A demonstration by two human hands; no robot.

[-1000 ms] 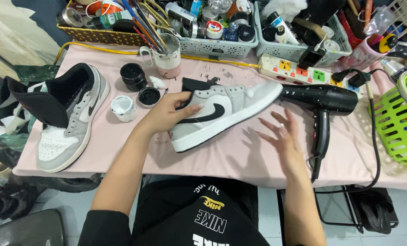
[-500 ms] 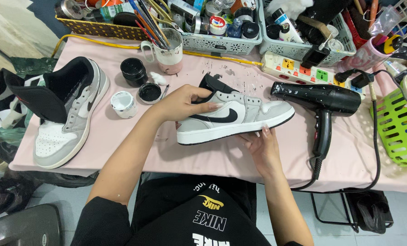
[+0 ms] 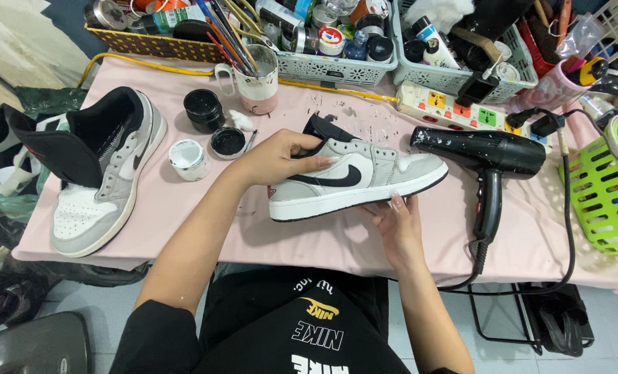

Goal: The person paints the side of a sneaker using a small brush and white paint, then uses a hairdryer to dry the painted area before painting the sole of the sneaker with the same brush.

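A grey, white and black sneaker is held on its side above the pink table, sole toward me. My left hand grips its heel and collar, thumb over the black tongue. My right hand supports the sole from below near the toe end. The matching sneaker lies at the left with its black tongue pulled wide. A black hair dryer rests just right of the held shoe.
Two black paint jars and a white lid sit left of my hand. A mug of brushes, baskets of supplies, a power strip line the back. A green basket stands at the right edge.
The sneaker went from lying tilted on the table to being held level on its side. My right hand moved from flat on the table to under the sole.
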